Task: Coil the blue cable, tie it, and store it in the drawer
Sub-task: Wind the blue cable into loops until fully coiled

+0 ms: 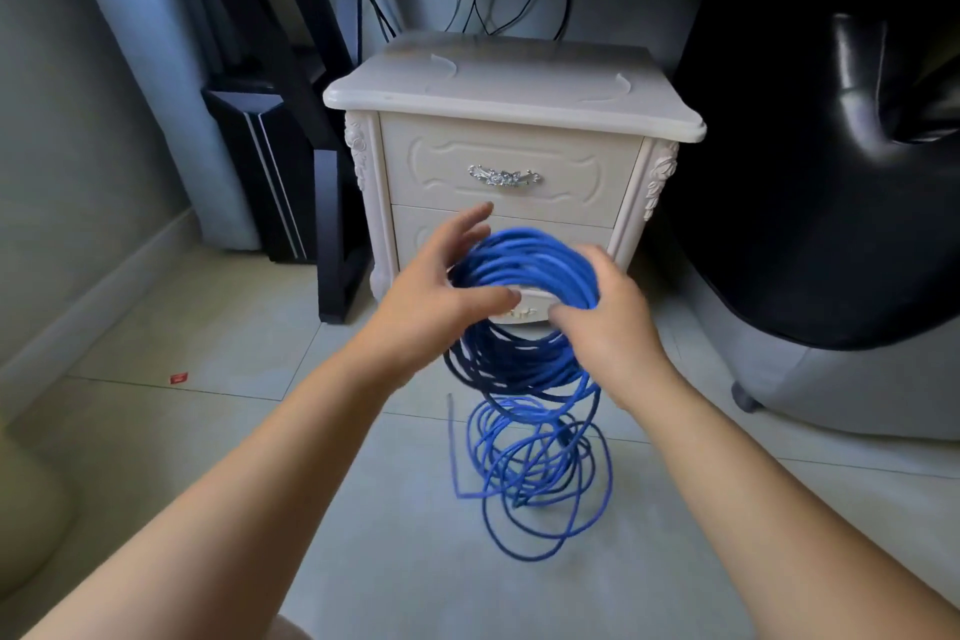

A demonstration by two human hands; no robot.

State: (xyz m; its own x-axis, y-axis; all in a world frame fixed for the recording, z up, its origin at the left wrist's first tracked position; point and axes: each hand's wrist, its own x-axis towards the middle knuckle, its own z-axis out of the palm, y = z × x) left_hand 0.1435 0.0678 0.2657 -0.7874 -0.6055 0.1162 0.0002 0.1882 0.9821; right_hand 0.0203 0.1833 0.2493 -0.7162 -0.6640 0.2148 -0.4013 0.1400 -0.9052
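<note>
Loose loops of the blue cable [530, 463] lie on the floor [208, 379]. The right hand [602, 322] grips the coiled part. The left hand [441, 291] is open, fingers spread, touching the coil. Behind stands a white cabinet [509, 130], its top drawer [509, 172] closed.

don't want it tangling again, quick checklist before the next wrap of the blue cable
1. Coil gripped: ok, right hand holds the blue cable loops.
2. Left hand free to feed: ok, fingers open beside the coil.
3. Loose cable all gathered: not ok, many loops lie on the floor.
4. Loose loops tangle-free: cannot tell, they overlap.
5. Tie at hand: cannot tell, none visible.
6. Drawer open: not ok, top drawer of the nightstand is shut.
</note>
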